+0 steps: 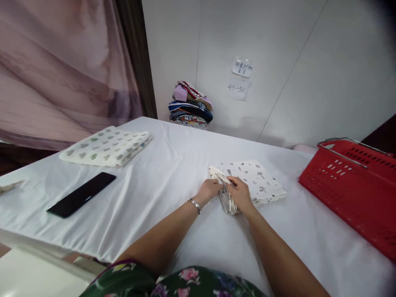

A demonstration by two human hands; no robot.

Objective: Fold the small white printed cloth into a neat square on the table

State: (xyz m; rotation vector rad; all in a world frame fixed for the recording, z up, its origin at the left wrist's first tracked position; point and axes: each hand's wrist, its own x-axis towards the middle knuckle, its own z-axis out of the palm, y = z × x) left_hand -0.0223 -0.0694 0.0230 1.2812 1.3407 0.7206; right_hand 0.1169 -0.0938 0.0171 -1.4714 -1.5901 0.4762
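Note:
On the white-covered table lies a folded white cloth printed with small grey palm trees and dots. Both my hands are at its left end, where many folded layers show. My left hand, with a silver bracelet at the wrist, is closed on the edge layers, its fingertips partly hidden by the fabric. Across from it, my right hand pinches the same layered edge between thumb and fingers. The cloth's right part rests flat on the table.
A folded cloth with grey cloud shapes lies at the left, behind a long black flat object. At the right stands a red plastic basket. Stacked fabrics rise beyond the table's far edge, by the wall.

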